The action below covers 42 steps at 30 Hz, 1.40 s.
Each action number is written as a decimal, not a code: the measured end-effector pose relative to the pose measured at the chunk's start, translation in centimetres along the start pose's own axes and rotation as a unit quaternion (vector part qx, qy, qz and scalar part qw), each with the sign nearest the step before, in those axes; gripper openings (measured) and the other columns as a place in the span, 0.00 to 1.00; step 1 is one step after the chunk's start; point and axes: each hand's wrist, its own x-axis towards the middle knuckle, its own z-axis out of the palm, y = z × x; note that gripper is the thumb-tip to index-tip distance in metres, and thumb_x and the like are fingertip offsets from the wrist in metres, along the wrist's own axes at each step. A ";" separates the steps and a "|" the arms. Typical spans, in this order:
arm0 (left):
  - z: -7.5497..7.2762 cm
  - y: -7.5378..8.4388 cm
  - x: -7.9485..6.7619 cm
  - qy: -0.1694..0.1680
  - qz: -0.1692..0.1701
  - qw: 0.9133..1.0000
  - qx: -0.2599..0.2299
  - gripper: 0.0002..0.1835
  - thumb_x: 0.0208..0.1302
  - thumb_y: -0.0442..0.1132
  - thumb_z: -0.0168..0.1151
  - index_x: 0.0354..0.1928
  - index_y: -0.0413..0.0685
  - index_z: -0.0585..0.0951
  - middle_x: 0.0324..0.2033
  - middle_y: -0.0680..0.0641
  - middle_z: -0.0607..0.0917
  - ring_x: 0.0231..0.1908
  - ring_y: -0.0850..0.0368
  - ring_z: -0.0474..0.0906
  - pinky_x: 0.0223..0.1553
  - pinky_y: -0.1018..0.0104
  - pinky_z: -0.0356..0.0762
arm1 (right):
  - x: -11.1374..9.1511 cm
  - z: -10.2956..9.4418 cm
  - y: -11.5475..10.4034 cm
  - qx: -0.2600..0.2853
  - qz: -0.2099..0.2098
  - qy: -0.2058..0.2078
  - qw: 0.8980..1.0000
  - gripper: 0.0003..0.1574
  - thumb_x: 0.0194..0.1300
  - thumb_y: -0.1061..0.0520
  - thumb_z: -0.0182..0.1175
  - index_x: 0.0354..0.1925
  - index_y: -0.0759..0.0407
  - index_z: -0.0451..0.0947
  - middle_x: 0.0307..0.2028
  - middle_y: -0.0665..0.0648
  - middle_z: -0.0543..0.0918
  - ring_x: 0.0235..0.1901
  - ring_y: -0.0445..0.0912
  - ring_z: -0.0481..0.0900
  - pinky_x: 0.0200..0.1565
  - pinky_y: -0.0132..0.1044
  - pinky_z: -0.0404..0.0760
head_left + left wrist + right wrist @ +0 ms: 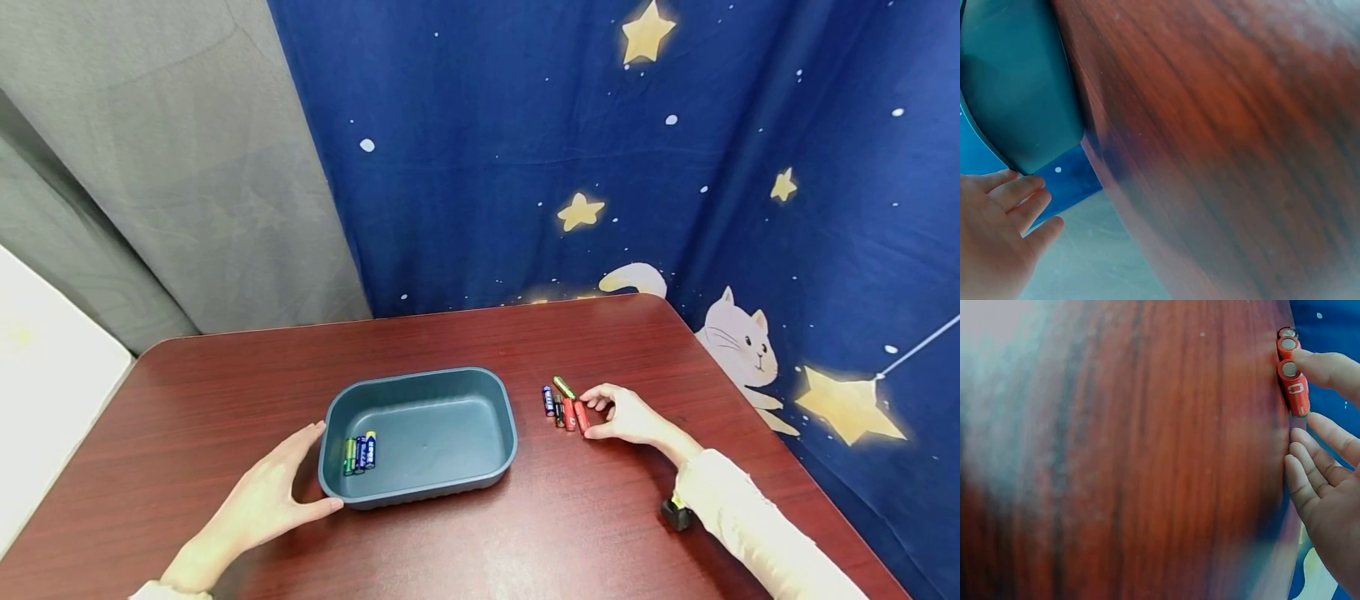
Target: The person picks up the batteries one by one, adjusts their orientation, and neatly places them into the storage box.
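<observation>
A dark teal bin [438, 442] sits on the table, with a green battery [349, 457] and two blue batteries [361, 455] side by side at its left end. My left hand [266, 492] rests against the bin's left side, thumb and fingers spread and fairly straight. To the bin's right lies a small group: a blue battery [548, 402], a black battery [558, 412], a red battery [569, 415] and a green battery [564, 387]. My right hand [630, 419] pinches the rightmost red battery [1296, 394] between thumb and index finger, end to end; its other fingers extend loosely.
The dark red wood-grain table [480, 550] has its far edge just behind the bin. A blue star-patterned curtain [487, 167] and a grey curtain [210, 192] hang behind it. A small black object [677, 515] is at the right wrist.
</observation>
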 end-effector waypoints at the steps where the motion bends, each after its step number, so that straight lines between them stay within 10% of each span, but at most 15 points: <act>1: 0.0 0.0 0.0 -0.001 0.000 1.000 0.000 0.53 0.39 0.69 0.64 0.64 0.43 0.63 0.59 0.41 0.68 0.58 0.44 0.64 0.52 0.43 0.67 | 0.0 0.0 0.0 -0.002 -0.003 0.001 1.000 0.31 0.38 0.57 0.73 0.43 0.66 0.75 0.31 0.56 0.77 0.31 0.45 0.73 0.28 0.29 0.73; 36: -0.1 0.1 0.1 -0.001 0.005 1.000 0.004 0.53 0.38 0.69 0.65 0.63 0.43 0.64 0.60 0.41 0.68 0.58 0.44 0.64 0.52 0.44 0.67 | -0.5 -0.1 -0.4 0.010 0.009 -0.025 1.000 0.27 0.40 0.57 0.73 0.40 0.62 0.75 0.30 0.56 0.75 0.32 0.46 0.72 0.30 0.30 0.75; 42: -0.2 0.2 0.0 -0.003 0.002 1.000 0.003 0.53 0.38 0.69 0.64 0.63 0.43 0.64 0.60 0.41 0.68 0.58 0.44 0.64 0.52 0.44 0.67 | -0.9 -0.7 -3.8 0.024 0.025 -0.029 0.999 0.25 0.42 0.65 0.70 0.40 0.70 0.73 0.31 0.65 0.75 0.32 0.58 0.72 0.30 0.35 0.77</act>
